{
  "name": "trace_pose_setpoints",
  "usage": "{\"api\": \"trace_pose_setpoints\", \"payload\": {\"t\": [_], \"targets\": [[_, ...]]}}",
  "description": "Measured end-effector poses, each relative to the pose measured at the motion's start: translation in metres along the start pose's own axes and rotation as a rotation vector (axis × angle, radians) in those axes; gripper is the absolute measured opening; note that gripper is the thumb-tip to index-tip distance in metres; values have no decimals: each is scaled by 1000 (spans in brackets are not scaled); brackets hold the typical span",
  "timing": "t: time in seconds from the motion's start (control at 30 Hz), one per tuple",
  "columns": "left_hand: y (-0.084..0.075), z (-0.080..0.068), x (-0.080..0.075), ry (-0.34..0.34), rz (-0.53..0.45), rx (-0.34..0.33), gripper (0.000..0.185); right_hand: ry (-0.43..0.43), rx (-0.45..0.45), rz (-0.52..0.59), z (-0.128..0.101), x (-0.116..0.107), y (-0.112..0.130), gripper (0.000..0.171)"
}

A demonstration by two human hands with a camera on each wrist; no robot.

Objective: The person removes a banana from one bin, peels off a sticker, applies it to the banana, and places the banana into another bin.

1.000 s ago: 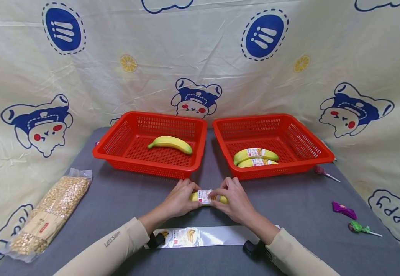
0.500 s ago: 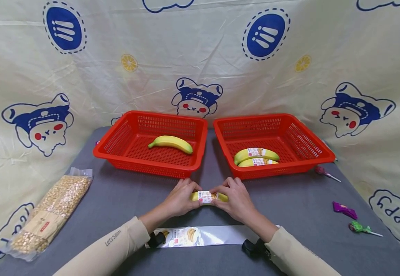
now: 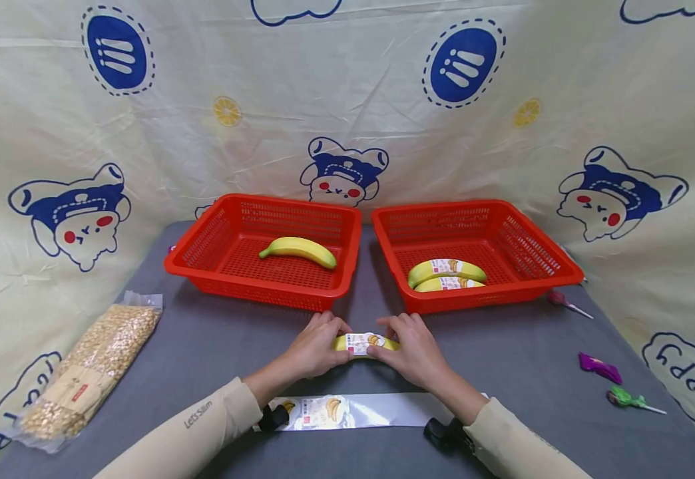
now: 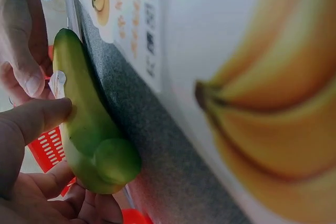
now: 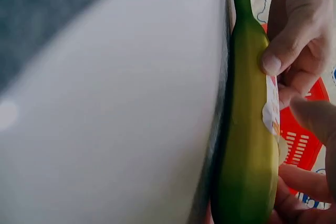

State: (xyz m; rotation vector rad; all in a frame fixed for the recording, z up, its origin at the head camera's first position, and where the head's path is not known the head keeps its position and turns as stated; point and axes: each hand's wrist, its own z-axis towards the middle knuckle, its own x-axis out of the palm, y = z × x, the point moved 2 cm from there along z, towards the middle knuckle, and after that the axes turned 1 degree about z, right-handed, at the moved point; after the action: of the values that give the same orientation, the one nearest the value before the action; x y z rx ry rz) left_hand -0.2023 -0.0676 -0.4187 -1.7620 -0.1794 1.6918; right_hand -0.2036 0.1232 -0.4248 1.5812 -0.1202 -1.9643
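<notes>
Two red mesh baskets stand side by side at the back of the grey table [image 3: 216,346]. The left basket [image 3: 204,256] holds one unlabelled banana [image 3: 297,250]; the right basket [image 3: 539,256] holds two labelled bananas [image 3: 446,274]. In front of them, the left hand [image 3: 311,346] and right hand [image 3: 412,346] each grip one end of a banana [image 3: 364,343] lying on the table, fingers curled round it, thumbs pressing its white label [image 3: 359,342]. A label backing strip [image 3: 371,410] lies nearer the person.
</notes>
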Motion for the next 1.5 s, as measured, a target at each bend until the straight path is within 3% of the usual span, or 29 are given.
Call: {"api": "trace_pose_setpoints", "payload": {"t": [0.1,0.43,0.9,1.17,1.5], "targets": [[0,0,1,-2,7,-5,30,40,76,28,1,0,-2,35],[-2,-4,1,-44,63,7,33,22,28,5,-1,-2,3,28],[-4,-6,3,-56,106,8,35,17,133,117,1,0,3,10],[-5,-6,4,-60,119,4,36,-61,16,52,3,1,7,6],[-5,-5,5,-42,157,11,36,-120,-32,58,-2,4,7,6]]}}
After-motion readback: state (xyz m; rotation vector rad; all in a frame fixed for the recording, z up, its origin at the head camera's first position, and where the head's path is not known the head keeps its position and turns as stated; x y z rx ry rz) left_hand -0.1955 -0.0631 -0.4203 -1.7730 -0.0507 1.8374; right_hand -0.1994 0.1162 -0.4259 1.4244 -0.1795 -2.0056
